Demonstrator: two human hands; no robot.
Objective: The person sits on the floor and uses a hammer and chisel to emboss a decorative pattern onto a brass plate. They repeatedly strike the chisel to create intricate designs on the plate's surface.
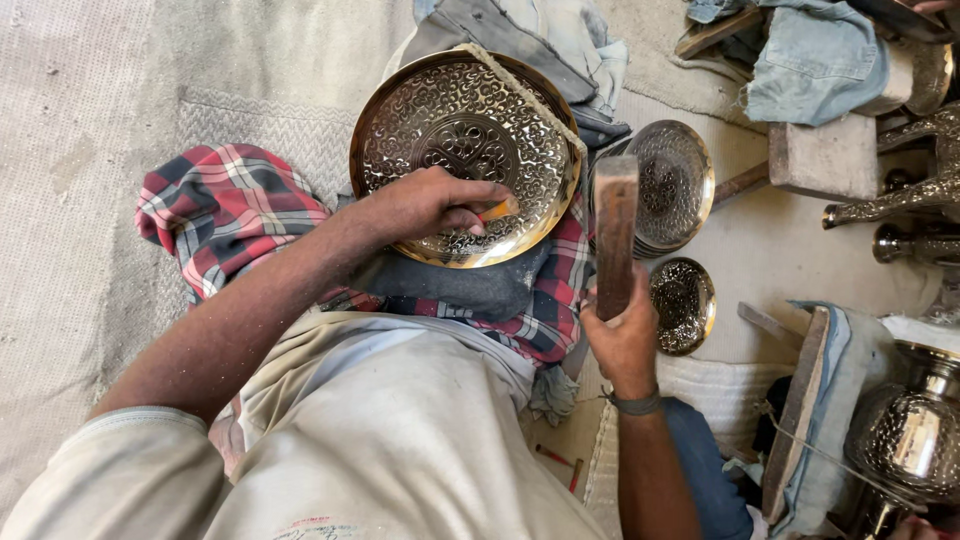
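left hand [435, 205] on plate [440, 110] rim

no packages, no labels, no signs, no screens in view

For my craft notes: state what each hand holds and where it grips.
Right hand grips a hammer low on its handle. Left hand pinches a small tool against the engraved brass plate; grip point hidden.

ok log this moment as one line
left hand: pinches small tool on engraved brass plate | right hand: grips raised hammer | plate rests on plaid cloth
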